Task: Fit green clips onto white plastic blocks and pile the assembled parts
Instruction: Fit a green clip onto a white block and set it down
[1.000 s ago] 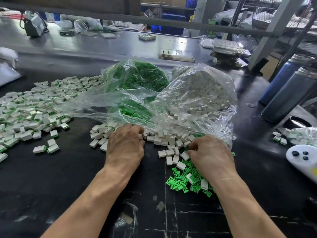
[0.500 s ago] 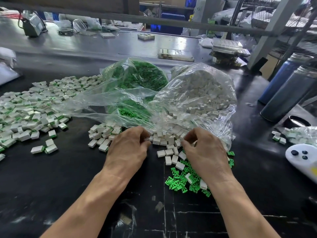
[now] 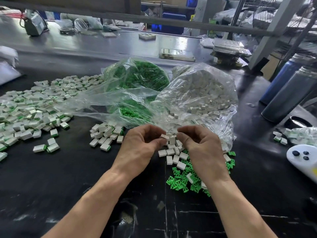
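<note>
Here, just below the centre of the frame, a white block is pinched in the curled fingers of the left hand, raised a little above the black table. The right hand faces it closely, its fingers curled inward towards the block; whether they grip anything cannot be told, since the fingertips are turned away from the camera. Directly beneath and between the hands lies a scatter of loose white blocks, and below the right wrist a heap of loose green clips spreads across the table. Just behind the hands, a clear bag of white blocks sags open towards them; beside it, nearer the centre top, sits a clear bag of green clips. A small cluster of assembled parts lies left of the left hand, and a far larger pile of assembled parts fills the left edge of the frame. At the right edge stand two dark cylindrical bottles, with a white controller below them.
</note>
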Demonstrator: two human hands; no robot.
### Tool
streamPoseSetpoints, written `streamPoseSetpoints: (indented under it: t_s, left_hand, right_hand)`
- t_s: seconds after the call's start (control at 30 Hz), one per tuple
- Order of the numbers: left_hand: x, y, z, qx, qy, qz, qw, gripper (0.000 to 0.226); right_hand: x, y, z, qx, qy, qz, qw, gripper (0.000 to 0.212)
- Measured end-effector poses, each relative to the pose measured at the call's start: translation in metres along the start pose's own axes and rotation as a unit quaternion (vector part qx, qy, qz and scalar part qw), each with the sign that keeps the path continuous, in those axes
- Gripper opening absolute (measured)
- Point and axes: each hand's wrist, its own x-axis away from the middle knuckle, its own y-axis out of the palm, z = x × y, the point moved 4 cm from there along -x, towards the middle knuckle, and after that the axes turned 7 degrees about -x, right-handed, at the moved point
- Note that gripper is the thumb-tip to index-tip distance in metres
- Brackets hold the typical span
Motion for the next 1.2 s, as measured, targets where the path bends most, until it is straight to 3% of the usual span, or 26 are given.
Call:
streamPoseSetpoints:
  t_s: [0.23,0.37,0.63,1.2]
  left_hand:
    - [-0.002,0.005,-0.001,0.162,-0.035,-0.014,0.986,0.026]
    - [-0.001,0.005,0.000,0.188,-0.036,-0.019,0.981,0.026]
    - [-0.001,0.007,-0.001,0.149,-0.029,-0.019,0.988,0.010]
    - [0.001,0.011,-0.001,0.109,-0.007,-0.008,0.994,0.006]
  right_hand:
    - [0.003,0.006,-0.003,-0.159,0.023,-0.016,0.987,0.005]
    - [0.003,0.006,-0.002,-0.171,0.028,-0.023,0.985,0.004]
    - [0.003,0.011,0.000,-0.176,0.015,-0.036,0.984,0.004]
    - [0.006,0.013,0.000,-0.114,-0.019,-0.001,0.993,0.007]
